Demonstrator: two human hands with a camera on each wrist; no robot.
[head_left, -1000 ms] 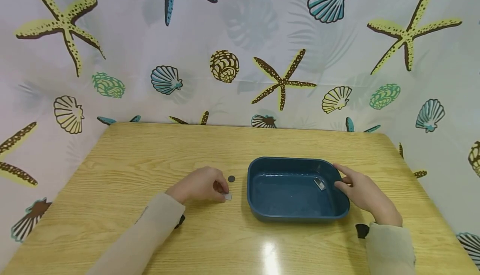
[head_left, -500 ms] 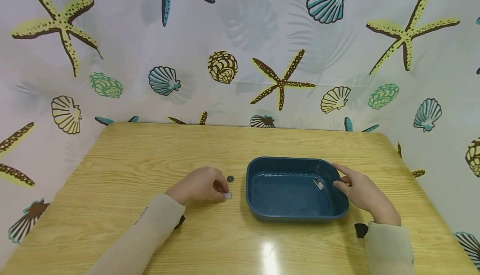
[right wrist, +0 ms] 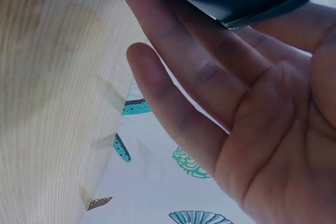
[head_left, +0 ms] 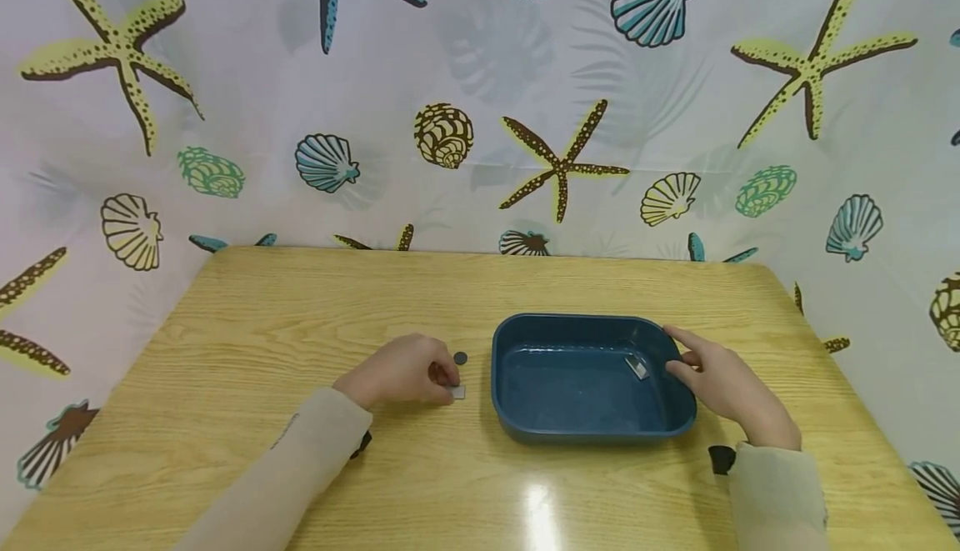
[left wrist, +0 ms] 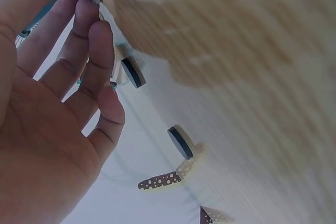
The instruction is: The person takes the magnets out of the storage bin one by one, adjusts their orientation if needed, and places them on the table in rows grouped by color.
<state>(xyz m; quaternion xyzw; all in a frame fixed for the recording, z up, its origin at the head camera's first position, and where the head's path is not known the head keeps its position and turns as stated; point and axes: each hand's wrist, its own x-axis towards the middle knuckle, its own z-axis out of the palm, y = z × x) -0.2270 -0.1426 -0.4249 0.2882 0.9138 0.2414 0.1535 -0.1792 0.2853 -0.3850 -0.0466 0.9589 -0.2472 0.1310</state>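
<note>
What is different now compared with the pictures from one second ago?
Nothing visibly changed. The left hand still pinches the small grey piece on the table, and the right hand still rests on the blue tray rim.

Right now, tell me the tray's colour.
The tray is dark teal-blue, seen best in the head view.

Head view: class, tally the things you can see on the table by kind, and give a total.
Tray: 1
Disc: 1
Grey tiles: 2, one at the left hand, one in the tray
Total: 4
</note>
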